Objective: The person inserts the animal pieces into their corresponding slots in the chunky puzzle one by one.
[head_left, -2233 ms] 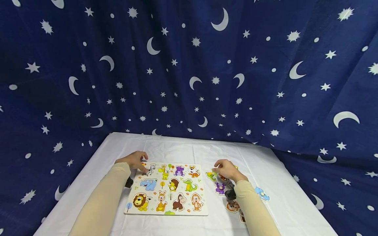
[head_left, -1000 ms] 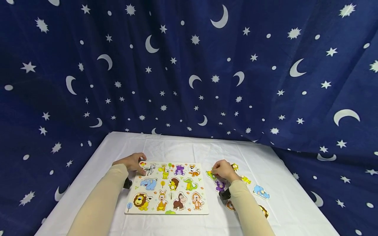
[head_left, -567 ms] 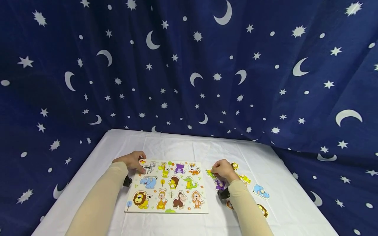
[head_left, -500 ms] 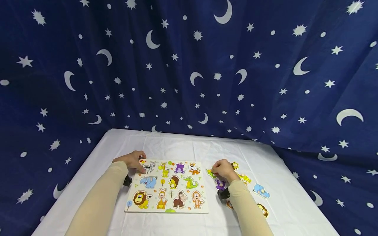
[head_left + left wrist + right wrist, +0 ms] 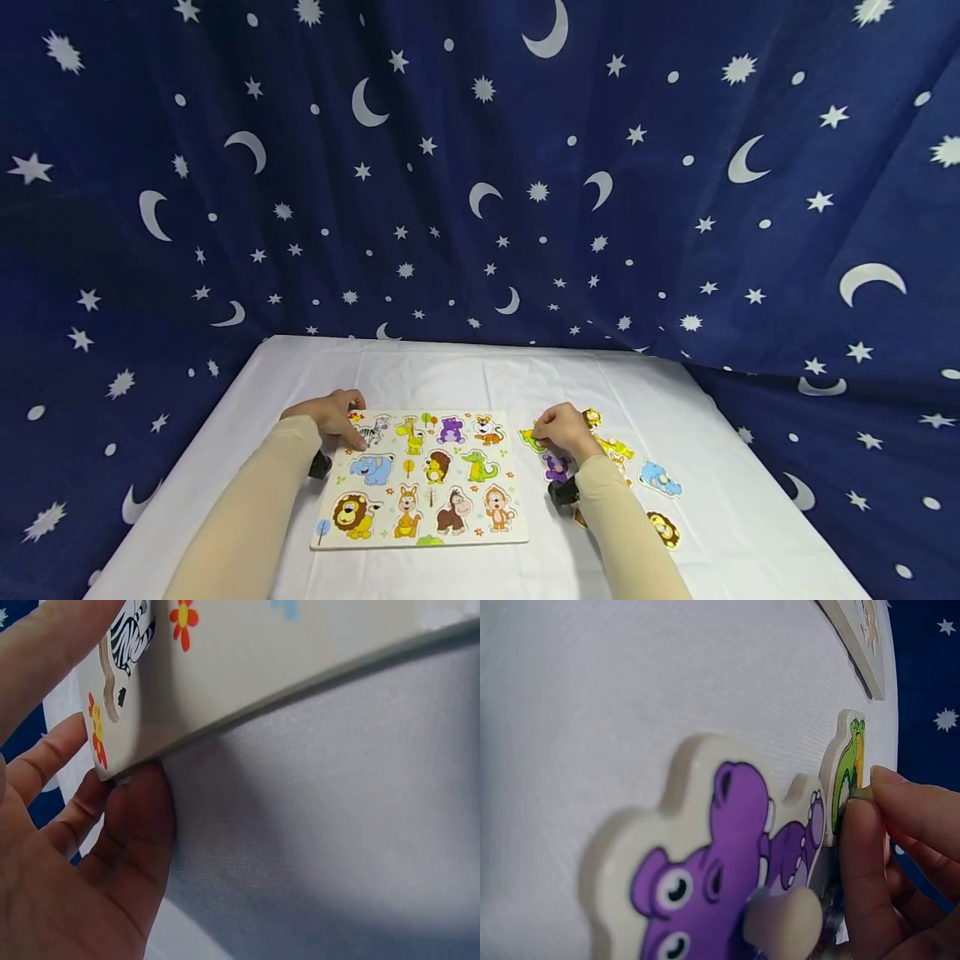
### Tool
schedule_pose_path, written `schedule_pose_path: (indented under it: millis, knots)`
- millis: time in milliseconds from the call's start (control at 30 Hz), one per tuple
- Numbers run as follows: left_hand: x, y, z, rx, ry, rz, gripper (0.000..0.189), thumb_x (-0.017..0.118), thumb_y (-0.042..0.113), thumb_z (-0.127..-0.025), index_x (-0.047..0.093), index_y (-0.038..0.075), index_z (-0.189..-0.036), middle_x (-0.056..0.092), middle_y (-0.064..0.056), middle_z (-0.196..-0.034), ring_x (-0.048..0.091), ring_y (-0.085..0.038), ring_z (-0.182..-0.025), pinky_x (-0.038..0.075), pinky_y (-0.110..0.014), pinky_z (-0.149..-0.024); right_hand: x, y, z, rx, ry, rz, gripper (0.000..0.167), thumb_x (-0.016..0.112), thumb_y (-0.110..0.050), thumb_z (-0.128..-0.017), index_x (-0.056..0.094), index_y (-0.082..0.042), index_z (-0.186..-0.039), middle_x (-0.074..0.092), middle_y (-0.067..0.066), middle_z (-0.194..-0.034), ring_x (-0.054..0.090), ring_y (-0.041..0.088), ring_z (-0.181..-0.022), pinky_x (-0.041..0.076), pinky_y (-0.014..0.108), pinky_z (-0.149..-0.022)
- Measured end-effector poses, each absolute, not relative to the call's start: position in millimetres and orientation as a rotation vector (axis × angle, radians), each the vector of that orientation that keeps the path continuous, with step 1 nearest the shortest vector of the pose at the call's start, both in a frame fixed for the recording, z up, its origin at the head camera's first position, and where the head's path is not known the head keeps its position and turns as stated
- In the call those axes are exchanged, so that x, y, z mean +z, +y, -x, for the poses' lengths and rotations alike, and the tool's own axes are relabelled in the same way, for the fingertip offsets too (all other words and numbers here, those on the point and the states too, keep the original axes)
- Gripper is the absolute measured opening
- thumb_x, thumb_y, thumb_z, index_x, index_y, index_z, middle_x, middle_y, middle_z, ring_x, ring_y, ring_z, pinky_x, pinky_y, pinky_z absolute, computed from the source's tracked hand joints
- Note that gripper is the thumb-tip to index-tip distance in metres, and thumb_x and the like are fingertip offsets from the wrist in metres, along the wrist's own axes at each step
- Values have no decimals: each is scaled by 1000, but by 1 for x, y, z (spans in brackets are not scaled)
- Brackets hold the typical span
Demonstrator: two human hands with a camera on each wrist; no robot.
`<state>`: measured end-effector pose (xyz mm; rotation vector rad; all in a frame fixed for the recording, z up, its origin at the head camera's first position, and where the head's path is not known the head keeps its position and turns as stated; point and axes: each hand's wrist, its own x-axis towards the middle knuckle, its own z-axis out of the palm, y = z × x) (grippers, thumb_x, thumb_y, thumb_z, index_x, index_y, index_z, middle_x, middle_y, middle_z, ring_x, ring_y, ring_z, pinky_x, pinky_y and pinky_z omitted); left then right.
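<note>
The white animal puzzle board (image 5: 382, 498) lies flat on the table. My left hand (image 5: 337, 418) holds its far left corner, the thumb over the zebra picture (image 5: 374, 432). In the left wrist view, the fingertips (image 5: 146, 799) meet the board's edge (image 5: 247, 712) from below. Right of the board, my right hand (image 5: 564, 427) pinches the knob of a green crocodile piece (image 5: 529, 439) between thumb and forefinger. That crocodile piece (image 5: 845, 769) appears to rest on the cloth in the right wrist view. Close to this hand lies a purple hippo piece (image 5: 556, 468) with its own knob.
Several loose knobbed pieces lie around my right forearm, among them a blue elephant (image 5: 660, 479), a lion (image 5: 663, 529) and a yellow giraffe (image 5: 618, 448). White cloth (image 5: 442, 379) covers the table. A dark blue star-and-moon curtain (image 5: 480, 167) hangs behind.
My right hand has closed its thumb and finger on the crocodile piece's knob, and its forearm has swung left, uncovering loose pieces. The left hand keeps its place; the head view has shifted slightly.
</note>
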<state>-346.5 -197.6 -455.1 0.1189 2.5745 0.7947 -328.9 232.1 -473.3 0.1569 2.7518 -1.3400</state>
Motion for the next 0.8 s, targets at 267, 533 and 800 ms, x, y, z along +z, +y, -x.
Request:
schedule_pose_path:
  millis: [267, 533, 800]
  knots:
    - [-452, -193, 345, 768, 2555, -62, 68, 96, 22, -63, 53, 11, -115, 54, -13, -112, 53, -26, -99, 43, -38, -87, -475, 231, 327, -1295, 2803, -145, 11, 80, -2, -79, 70, 0, -75, 68, 4, -69, 60, 8, -59, 48, 22, -57]
    - [-443, -183, 349, 753, 2552, -61, 70, 96, 20, -62, 53, 12, -116, 52, -12, -112, 52, -27, -98, 43, -36, -84, -473, 237, 324, -1278, 2839, -184, 10, 79, -3, -80, 71, 0, -74, 70, 7, -69, 61, 11, -58, 46, 24, -56]
    - [-450, -190, 345, 798, 2512, -69, 70, 96, 17, -61, 53, 10, -115, 59, -12, -108, 59, -25, -96, 48, -34, -81, -474, 231, 324, -1288, 2815, -144, 16, 78, -3, -79, 68, -5, -68, 68, 4, -65, 61, 10, -56, 46, 24, -55]
